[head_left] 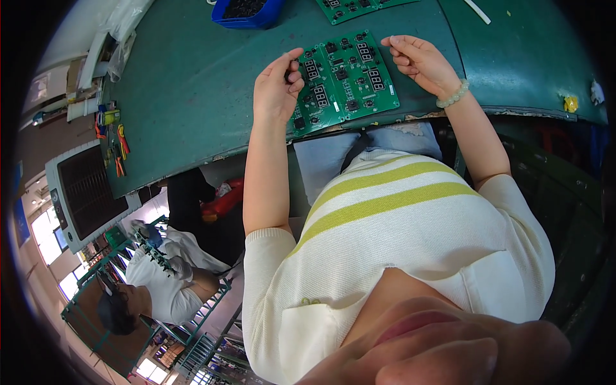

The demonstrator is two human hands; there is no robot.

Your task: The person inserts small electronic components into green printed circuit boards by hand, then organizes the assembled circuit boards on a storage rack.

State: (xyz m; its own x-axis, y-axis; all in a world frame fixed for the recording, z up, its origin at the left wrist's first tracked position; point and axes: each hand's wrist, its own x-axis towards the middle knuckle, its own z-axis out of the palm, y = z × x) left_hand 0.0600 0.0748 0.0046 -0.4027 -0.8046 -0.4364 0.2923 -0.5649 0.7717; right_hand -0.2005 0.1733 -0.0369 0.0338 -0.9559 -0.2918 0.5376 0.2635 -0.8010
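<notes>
A green circuit board panel (340, 95) lies on the green work surface in front of me. It carries several digit displays, black push buttons and small black parts. My left hand (277, 86) is at the panel's left edge, its thumb and forefinger pinched together and the other fingers curled in. Something small and dark shows by its curled fingers, too small to name. To the right of the panel, my right hand (425, 64) is raised with thumb and forefinger closed, apart from the board. Whatever is between those fingertips is too small to make out.
Beyond the panel are a blue bin (247, 18) of small dark parts and another green circuit board (359, 9). A white strip (477, 11) lies at the far right. Pliers (122, 140) are at the left edge. A co-worker (163, 282) sits at lower left holding a board.
</notes>
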